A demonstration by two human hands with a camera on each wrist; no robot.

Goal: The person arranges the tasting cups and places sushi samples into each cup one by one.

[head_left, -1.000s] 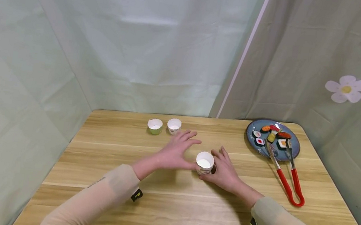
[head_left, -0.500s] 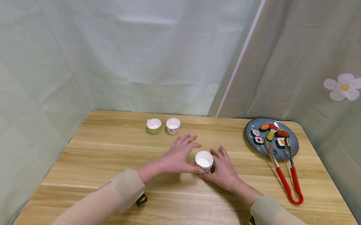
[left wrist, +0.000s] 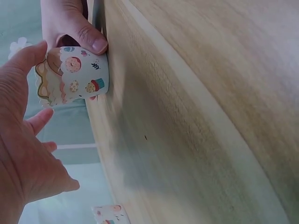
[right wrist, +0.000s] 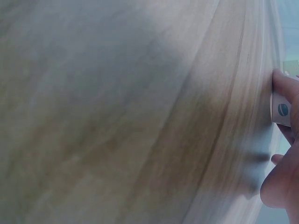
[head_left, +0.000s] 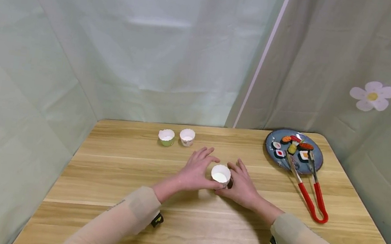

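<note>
A white paper baking cup printed with cupcakes stands upright on the wooden table between the two hands. My right hand grips it from the right, its thumb low on the near side. In the left wrist view, that thumb presses the cup close to its base. From the left, my left hand reaches its thumb to the cup's near side at the rim. Its other fingers are spread, with a gap between them and the cup. Only part of the cup shows at the edge of the right wrist view.
Toward the back stand a green baking cup and a white printed one. At the back right, a blue plate bears several sushi pieces. Red-handled tongs lean with their metal tips on the plate. Curtains hang behind the table.
My left hand has moved a little to the right, its thumb now farther across the near side of the cup. The right hand and the cup have hardly moved.
</note>
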